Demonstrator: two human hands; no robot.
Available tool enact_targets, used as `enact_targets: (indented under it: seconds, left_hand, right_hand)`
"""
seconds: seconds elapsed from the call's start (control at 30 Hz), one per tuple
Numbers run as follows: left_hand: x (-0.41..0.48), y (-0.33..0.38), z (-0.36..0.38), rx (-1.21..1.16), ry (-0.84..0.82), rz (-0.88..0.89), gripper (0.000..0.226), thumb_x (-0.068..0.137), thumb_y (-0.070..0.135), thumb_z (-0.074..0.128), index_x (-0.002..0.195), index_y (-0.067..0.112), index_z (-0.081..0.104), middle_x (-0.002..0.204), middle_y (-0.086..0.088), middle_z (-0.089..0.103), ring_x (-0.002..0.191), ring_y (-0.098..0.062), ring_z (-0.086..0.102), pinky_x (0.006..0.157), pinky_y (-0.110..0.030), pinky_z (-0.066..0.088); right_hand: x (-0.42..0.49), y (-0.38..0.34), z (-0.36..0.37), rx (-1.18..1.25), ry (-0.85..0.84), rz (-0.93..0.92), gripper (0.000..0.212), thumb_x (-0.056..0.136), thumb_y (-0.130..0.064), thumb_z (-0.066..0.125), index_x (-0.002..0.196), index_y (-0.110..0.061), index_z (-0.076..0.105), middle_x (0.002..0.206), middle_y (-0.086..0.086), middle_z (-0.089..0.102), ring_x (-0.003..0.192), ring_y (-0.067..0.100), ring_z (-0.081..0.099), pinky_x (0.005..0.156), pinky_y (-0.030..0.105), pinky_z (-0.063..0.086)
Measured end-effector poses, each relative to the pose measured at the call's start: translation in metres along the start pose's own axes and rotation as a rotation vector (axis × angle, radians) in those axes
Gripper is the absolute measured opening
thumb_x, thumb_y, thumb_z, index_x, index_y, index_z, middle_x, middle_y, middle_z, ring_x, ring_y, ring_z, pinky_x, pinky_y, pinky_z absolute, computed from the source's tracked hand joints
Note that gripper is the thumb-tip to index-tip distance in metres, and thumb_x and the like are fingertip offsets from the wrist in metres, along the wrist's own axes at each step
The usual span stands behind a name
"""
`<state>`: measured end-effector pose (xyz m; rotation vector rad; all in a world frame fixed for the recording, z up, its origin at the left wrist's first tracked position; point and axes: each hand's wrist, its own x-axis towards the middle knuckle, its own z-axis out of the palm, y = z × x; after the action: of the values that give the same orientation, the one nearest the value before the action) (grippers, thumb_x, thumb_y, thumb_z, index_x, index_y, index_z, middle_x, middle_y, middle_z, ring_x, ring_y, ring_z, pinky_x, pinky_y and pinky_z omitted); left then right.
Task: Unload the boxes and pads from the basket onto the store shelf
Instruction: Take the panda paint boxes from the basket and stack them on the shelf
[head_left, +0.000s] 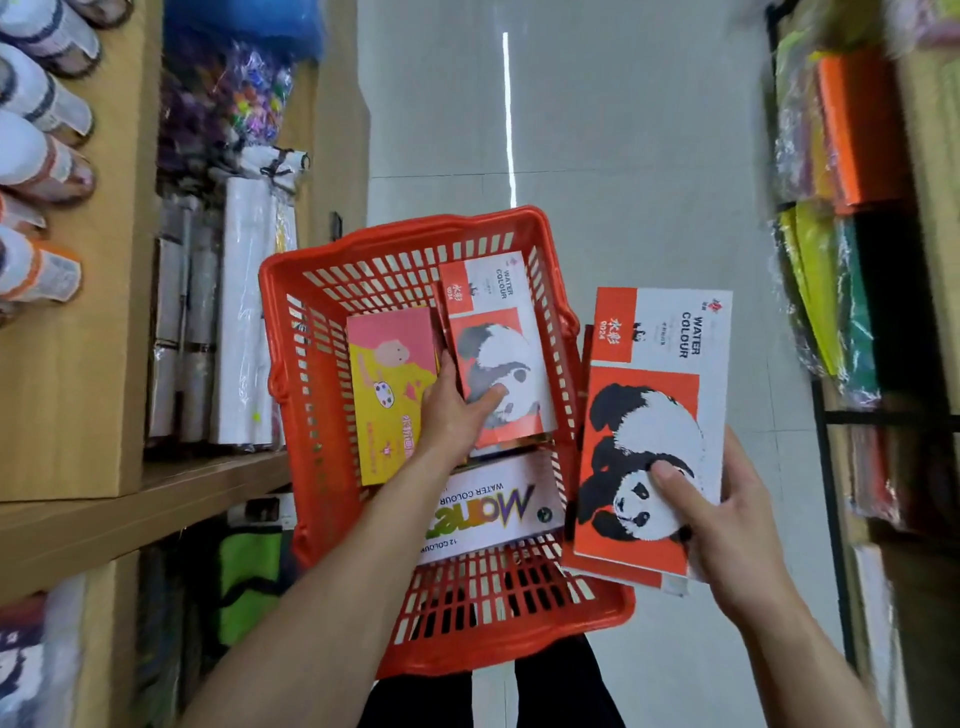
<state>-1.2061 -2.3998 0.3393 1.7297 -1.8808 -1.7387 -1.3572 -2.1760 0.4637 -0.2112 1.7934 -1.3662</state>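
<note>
the basket (332, 291) sits on the floor by the shelf (156, 493). my right hand (727, 525) is clamped on a panda pad (654, 415) outside it; my left hand (457, 410) closes on a second pad (498, 358) inside. i'd lift that straight up, clear of the pink box (389, 389).

White wrapped rolls (243, 317) stand on the left shelving beside a bag of coloured beads (249, 98). Across the grey tiled floor (623, 130), orange paper packs (857, 124) and green sheets (852, 312) fill the right-hand rack.
</note>
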Motion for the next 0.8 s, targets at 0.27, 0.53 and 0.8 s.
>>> enact_targets:
  seconds: [0.27, 0.53, 0.8]
  left_hand:
    - [-0.007, 0.006, 0.006, -0.192, 0.117, -0.024, 0.085, 0.083, 0.032, 0.079, 0.154, 0.031, 0.033, 0.146, 0.002, 0.044, 0.135, -0.025, 0.05, 0.105, -0.039, 0.049]
    - [-0.009, 0.015, -0.003, -0.216, -0.027, 0.003, 0.096, 0.088, 0.039, 0.073, 0.158, 0.044, 0.007, 0.163, 0.008, 0.031, 0.146, -0.015, 0.033, 0.108, -0.024, 0.03]
    - [-0.075, 0.052, -0.061, -0.369, 0.019, 0.072, 0.085, 0.085, 0.027, 0.072, 0.152, 0.052, 0.026, 0.147, 0.008, 0.054, 0.127, -0.017, 0.06, 0.097, -0.045, 0.056]
  right_hand:
    - [0.004, -0.001, 0.001, 0.0, -0.014, 0.013, 0.058, 0.085, -0.024, 0.076, 0.14, -0.036, 0.059, 0.128, 0.002, 0.075, 0.11, 0.029, 0.076, 0.081, 0.044, 0.065]
    - [0.003, -0.003, 0.007, 0.007, -0.015, 0.028, 0.06, 0.087, -0.025, 0.075, 0.143, -0.035, 0.056, 0.129, 0.002, 0.075, 0.111, 0.028, 0.076, 0.082, 0.045, 0.065]
    - [-0.008, -0.033, 0.015, -0.051, -0.049, -0.018, 0.061, 0.092, -0.016, 0.076, 0.144, -0.039, 0.055, 0.129, -0.001, 0.075, 0.113, 0.028, 0.075, 0.087, 0.053, 0.063]
